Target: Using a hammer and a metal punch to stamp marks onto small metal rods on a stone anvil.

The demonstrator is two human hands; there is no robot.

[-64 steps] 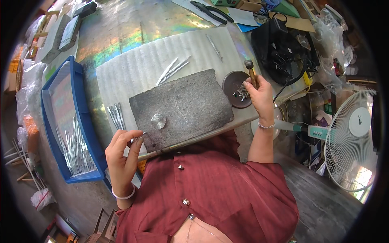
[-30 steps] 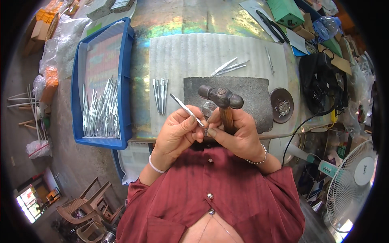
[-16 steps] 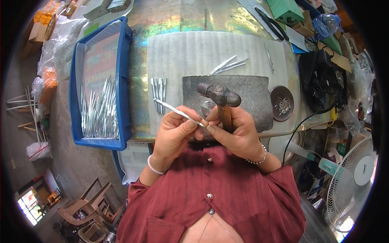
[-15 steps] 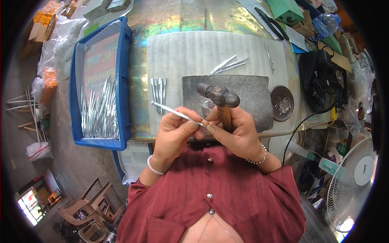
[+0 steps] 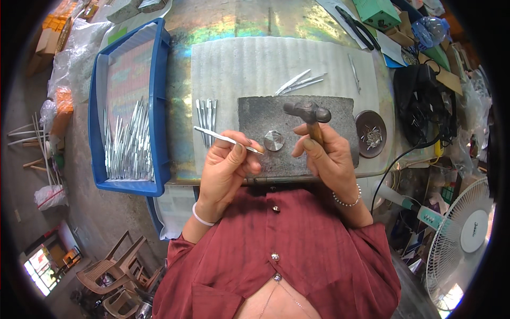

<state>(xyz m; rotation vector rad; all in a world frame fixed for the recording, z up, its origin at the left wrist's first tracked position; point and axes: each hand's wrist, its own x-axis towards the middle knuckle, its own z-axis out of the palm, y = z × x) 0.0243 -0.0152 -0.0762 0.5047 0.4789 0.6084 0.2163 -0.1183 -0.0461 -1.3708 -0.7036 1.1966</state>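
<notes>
My left hand (image 5: 226, 159) pinches a slim silver metal rod (image 5: 215, 134) between thumb and fingers, slanting up to the left. My right hand (image 5: 332, 151) holds a ball-peen hammer (image 5: 307, 112) upright by its wooden handle, head up; its thumb and forefinger are apart. Between the hands a round shiny metal disc (image 5: 273, 141) lies on a dark grey stone slab (image 5: 255, 111). Right of the slab is a brown dish (image 5: 362, 118) of small metal pins (image 5: 373, 139). Similar slim rods (image 5: 300, 83) lie beyond the slab, and another row of rods (image 5: 206, 114) lies left of it.
A blue tray (image 5: 166, 95) with many slim rods stands at the left. White foam sheet (image 5: 228, 58) lies under the slab. A single thin rod (image 5: 354, 73), large black-handled cutters (image 5: 358, 29) and a black bag (image 5: 419, 101) are to the right. A fan (image 5: 462, 239) stands lower right.
My hands have moved apart, the left one leftward with the rod and the right one rightward with the hammer. My right fingers have let go of the rod's end. The disc now shows fully.
</notes>
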